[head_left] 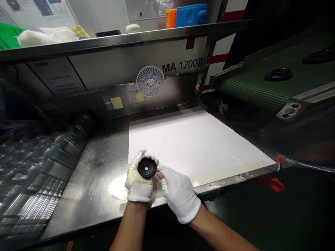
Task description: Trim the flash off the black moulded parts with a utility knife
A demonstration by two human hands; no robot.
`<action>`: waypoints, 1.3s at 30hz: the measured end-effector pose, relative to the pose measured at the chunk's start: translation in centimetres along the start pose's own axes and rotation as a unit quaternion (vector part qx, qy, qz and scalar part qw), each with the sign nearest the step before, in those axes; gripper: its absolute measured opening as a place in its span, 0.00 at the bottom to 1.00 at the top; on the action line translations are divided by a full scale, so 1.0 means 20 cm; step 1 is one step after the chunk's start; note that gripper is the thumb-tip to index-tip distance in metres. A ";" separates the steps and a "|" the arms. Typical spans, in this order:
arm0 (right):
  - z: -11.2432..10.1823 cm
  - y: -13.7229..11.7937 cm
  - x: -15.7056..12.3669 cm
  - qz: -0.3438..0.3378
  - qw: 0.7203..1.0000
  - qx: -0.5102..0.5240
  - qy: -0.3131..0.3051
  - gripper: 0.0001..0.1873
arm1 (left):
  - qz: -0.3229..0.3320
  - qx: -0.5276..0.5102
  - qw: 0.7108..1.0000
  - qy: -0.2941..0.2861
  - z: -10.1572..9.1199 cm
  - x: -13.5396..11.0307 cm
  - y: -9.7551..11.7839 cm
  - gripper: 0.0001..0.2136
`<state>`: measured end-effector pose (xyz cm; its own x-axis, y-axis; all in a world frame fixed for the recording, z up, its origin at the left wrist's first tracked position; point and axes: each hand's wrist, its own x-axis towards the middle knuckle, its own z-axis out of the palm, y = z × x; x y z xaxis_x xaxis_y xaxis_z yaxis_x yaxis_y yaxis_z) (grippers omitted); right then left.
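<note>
Both my hands wear white gloves near the front edge of a steel workbench [91, 181]. My left hand [138, 183] is closed around a small round black plastic part [147, 168], holding it face up. My right hand [178, 195] is pinched at the part's right rim, and a thin tool tip seems to poke from its fingers; I cannot make out what it is. The hands sit at the near left corner of a white sheet [193, 143] taped to the bench.
A small white fan [150, 81] stands at the back wall. A green conveyor belt [261, 87] at right carries black round parts [277, 74]. A shelf [125, 38] above holds blue and orange items and cloths. Shiny plastic-wrapped trays [34, 174] lie at left.
</note>
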<state>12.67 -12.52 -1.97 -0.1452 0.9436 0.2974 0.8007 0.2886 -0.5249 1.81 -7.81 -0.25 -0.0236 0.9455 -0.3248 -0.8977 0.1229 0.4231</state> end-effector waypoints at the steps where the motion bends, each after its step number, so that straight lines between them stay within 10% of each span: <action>1: 0.00 -0.01 0.00 -0.006 1.000 0.000 -0.002 0.10 | 0.000 -0.016 1.000 0.010 0.00 0.01 -0.01 0.03; 22: 0.01 -0.06 -0.02 -0.010 1.000 0.014 -0.019 0.09 | 0.083 -0.026 0.996 0.003 0.01 -0.01 -0.02 0.06; 39: -0.03 -0.05 -0.01 -0.023 0.997 0.072 -0.031 0.10 | -0.014 -0.037 0.999 0.007 0.02 0.02 0.03 0.02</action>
<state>12.29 -13.12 -1.10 -0.2189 0.9358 0.2764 0.7012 0.3478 -0.6223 1.50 -7.26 0.13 -0.0030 0.9376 -0.3476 -0.9285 0.1264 0.3491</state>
